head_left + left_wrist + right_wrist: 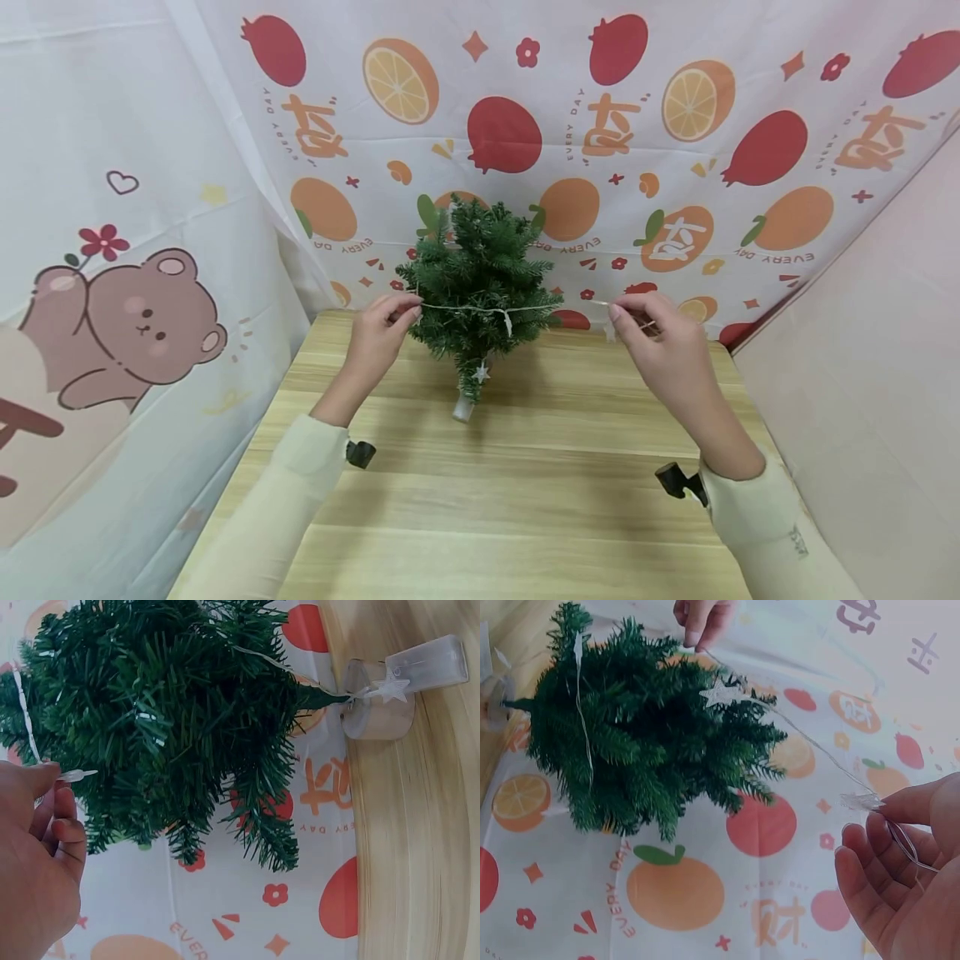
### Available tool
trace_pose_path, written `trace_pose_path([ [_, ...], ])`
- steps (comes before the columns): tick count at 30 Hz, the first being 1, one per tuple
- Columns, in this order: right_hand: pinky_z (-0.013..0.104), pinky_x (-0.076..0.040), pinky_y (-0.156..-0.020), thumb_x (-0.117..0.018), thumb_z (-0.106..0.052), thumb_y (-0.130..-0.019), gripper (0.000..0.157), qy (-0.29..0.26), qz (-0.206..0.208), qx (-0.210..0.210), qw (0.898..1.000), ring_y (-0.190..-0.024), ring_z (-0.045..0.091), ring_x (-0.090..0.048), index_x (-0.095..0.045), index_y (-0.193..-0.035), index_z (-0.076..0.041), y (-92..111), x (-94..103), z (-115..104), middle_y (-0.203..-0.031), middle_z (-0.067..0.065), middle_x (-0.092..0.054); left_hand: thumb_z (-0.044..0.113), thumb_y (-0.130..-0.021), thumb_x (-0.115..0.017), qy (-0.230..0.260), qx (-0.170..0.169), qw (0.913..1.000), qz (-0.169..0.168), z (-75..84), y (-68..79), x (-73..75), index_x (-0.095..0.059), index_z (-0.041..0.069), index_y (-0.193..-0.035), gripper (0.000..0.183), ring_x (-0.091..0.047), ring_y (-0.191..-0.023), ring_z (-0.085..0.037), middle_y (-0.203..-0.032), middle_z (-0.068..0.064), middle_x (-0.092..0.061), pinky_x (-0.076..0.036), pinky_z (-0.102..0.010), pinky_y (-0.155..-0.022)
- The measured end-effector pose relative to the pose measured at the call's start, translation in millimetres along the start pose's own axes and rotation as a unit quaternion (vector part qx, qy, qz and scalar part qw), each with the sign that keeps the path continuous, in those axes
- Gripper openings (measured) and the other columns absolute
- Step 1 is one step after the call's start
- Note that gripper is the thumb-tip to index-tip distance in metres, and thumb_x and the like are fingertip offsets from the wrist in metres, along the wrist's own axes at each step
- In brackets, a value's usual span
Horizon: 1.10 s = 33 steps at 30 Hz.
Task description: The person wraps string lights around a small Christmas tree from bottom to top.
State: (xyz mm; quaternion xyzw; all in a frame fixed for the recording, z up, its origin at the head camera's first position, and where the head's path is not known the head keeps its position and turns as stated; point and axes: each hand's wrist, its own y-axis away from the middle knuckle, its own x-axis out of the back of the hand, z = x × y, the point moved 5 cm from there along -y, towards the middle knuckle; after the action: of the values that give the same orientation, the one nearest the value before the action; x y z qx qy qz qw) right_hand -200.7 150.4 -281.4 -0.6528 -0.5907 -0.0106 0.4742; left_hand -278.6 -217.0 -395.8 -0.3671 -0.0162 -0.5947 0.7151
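Observation:
A small green artificial Christmas tree (480,258) stands on the wooden table, part of a star string light (27,712) wound among its branches. My left hand (378,329) pinches the thin wire at the tree's left side. Off to the right, my right hand (667,346) pinches the same string by a clear star (861,801), with loose wire looped across its palm. Between both hands the wire runs nearly straight before the tree, another star (720,694) hanging from it. Near the trunk's foot hangs a star (391,690), beside a clear box (427,664).
The tree's round base (375,724) sits on the wooden table (480,517). Close behind hangs a fruit-print cloth (502,133). A bear-print cloth (135,325) borders the left side, and a pale wall (862,350) the right.

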Motion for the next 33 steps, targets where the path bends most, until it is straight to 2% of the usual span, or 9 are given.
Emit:
trace_pose_path([
  [9, 0.010, -0.044, -0.063, -0.064, -0.019, -0.100, 0.019, 0.016, 0.018, -0.013, 1.000, -0.077, 0.005, -0.055, -0.074, -0.104, -0.003, -23.1, 7.2, 11.3, -0.089, 0.008, -0.069, 0.022, -0.100, -0.065, -0.005, 0.003, 0.9998, -0.018, 2.4, 1.1, -8.5, -0.075, 0.014, -0.117, 0.021, -0.058, -0.080, -0.013, -0.103, -0.001, -0.068, -0.047, -0.023, -0.064],
  [17, 0.015, -0.044, -0.063, -0.061, -0.027, -0.102, 0.026, 0.033, -0.003, -0.049, 0.998, -0.080, 0.013, -0.057, -0.074, -0.108, -0.005, -46.7, 10.4, 18.5, -0.090, 0.008, -0.067, 0.025, -0.101, -0.064, -0.001, 0.012, 0.9997, -0.022, 0.9, 2.4, -11.4, -0.075, 0.018, -0.116, 0.020, -0.055, -0.077, -0.013, -0.103, 0.001, -0.067, -0.045, -0.024, -0.061],
  [27, 0.041, -0.045, -0.076, -0.058, -0.026, -0.103, 0.028, 0.091, -0.024, -0.050, 0.994, -0.088, 0.028, -0.057, -0.071, -0.110, -0.002, -77.9, -3.8, 40.0, -0.098, 0.015, -0.067, 0.025, -0.101, -0.063, -0.002, 0.016, 0.9995, -0.029, 2.8, 2.3, -12.2, -0.074, 0.019, -0.117, 0.020, -0.052, -0.071, -0.016, -0.098, 0.002, -0.065, -0.043, -0.027, -0.058],
  [33, 0.047, -0.048, -0.083, -0.056, -0.028, -0.104, 0.031, 0.114, -0.048, -0.079, 0.989, -0.094, 0.031, -0.060, -0.070, -0.116, -0.003, -104.2, -20.9, 68.3, -0.104, 0.016, -0.068, 0.027, -0.102, -0.063, 0.001, 0.020, 0.9993, -0.033, 3.8, 1.4, -12.2, -0.074, 0.019, -0.117, 0.021, -0.051, -0.071, -0.017, -0.099, 0.002, -0.065, -0.042, -0.028, -0.059],
])
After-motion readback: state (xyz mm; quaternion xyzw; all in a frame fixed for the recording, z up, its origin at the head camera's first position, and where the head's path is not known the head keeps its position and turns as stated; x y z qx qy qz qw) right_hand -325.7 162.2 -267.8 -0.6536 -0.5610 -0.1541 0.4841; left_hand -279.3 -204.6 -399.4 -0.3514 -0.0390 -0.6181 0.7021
